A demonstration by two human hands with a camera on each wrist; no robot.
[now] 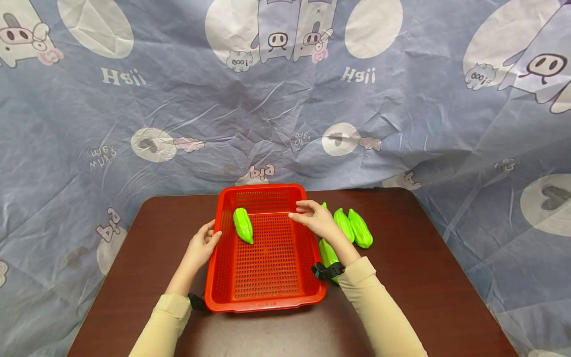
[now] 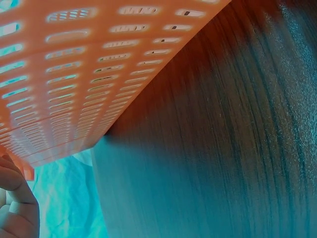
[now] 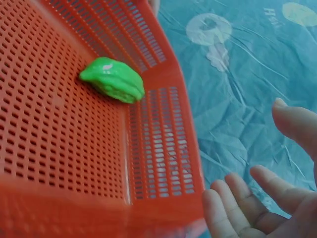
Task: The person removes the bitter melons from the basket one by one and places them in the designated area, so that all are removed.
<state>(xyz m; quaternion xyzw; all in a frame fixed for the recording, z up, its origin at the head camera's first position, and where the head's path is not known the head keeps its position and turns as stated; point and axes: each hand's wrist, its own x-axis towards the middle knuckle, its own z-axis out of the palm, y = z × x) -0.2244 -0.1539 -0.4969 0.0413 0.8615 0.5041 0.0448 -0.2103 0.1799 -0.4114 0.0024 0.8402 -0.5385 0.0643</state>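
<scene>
A red perforated plastic basket (image 1: 266, 303) stands on the table, seen from above in the head view. My left hand (image 1: 202, 245) grips its left rim, the thumb over the edge and the fingers outside; only curled fingers (image 2: 17, 198) show in the left wrist view. One bright green, ridged bitter melon (image 1: 243, 225) with a pointed tip lies in the basket near its left wall. My right hand (image 1: 316, 218) hovers over the right rim, holding nothing, its thumb and fingers spread apart. In the right wrist view the same melon (image 3: 114, 79) lies beyond the fingers.
Several more green bitter melons (image 1: 360, 229) lie on the dark brown table (image 1: 401, 277) just right of the basket, partly hidden by the right hand and forearm. Behind the table hangs a blue-grey patterned cloth (image 1: 250, 109).
</scene>
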